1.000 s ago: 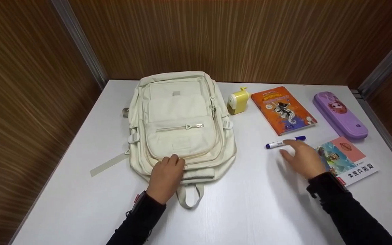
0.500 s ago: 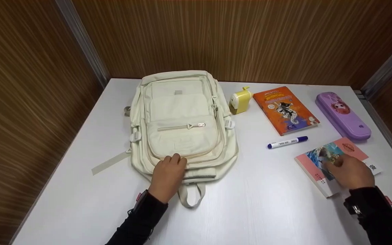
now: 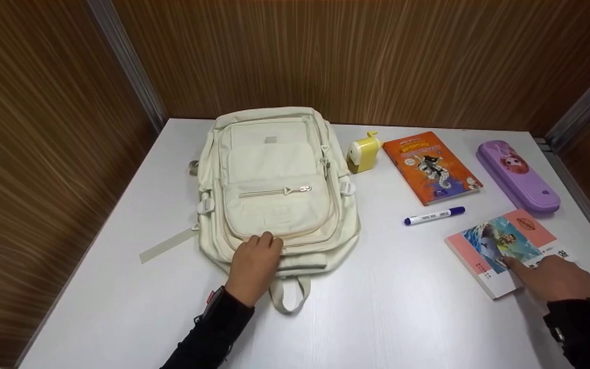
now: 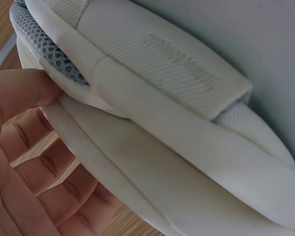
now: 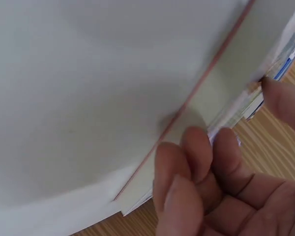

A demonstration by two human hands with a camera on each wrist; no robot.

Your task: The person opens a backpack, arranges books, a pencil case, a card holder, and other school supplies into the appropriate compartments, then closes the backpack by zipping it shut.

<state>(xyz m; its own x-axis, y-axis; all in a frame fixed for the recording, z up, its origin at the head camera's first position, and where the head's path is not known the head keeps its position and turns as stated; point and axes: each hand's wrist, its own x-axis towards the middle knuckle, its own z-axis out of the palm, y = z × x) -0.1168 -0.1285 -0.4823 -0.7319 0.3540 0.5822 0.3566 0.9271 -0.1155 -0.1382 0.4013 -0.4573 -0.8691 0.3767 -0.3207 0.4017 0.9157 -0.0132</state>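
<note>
A cream backpack (image 3: 274, 159) lies on its back, front pockets up. Its near bottom edge is in the grip of my left hand (image 3: 255, 266). In the left wrist view the thumb (image 4: 27, 86) presses beside grey mesh (image 4: 49, 51), with the other fingers beyond the fabric. At the right, my right hand (image 3: 564, 279) holds the near side of a pink and white paperback book (image 3: 505, 238) with a picture cover. One digit rests on the cover. Several curled fingers (image 5: 196, 147) lie against the page edge (image 5: 226, 64) in the right wrist view.
A blue-capped marker (image 3: 434, 216) lies between backpack and paperback. Behind it are an orange book (image 3: 430, 166) and a yellow pencil sharpener (image 3: 363, 154) with a crank. A purple pencil case (image 3: 520, 177) lies far right. Wood-grain panels (image 3: 351, 61) border the white table (image 3: 377, 318).
My right hand has moved right, away from the marker, over the pink book and on to its near side. The book lies where it was. My left hand has kept its grip on the backpack.
</note>
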